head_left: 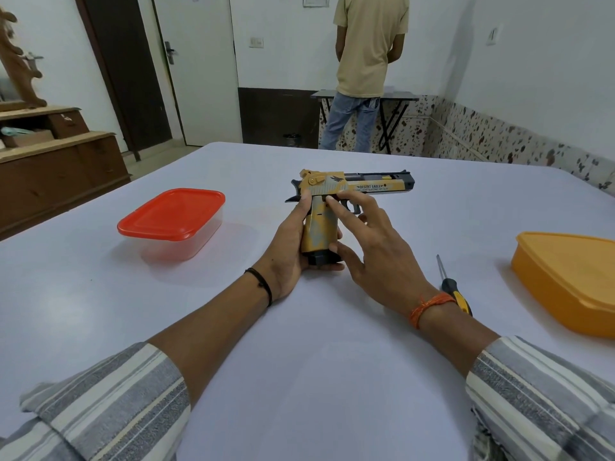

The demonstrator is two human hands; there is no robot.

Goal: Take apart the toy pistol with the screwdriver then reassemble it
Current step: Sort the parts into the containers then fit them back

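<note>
Seemingly whole, the toy pistol [349, 191] stands gripped in the left hand [293, 241]; the right hand [376, 247], fingers loosely spread, touches its frame; the screwdriver [454, 287] lies unused just right.

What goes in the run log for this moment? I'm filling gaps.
left hand: grips toy pistol grip | right hand: fingertips on frame | screwdriver: on table, untouched | pistol: assembled

one head-worn wide-angle view looks forward and down from above the pale grey-white table [100, 294], close over both forearms in grey striped sleeves. it faces the room's far white wall, where a small black folding table [396, 96] stands well beyond the near edge.
</note>
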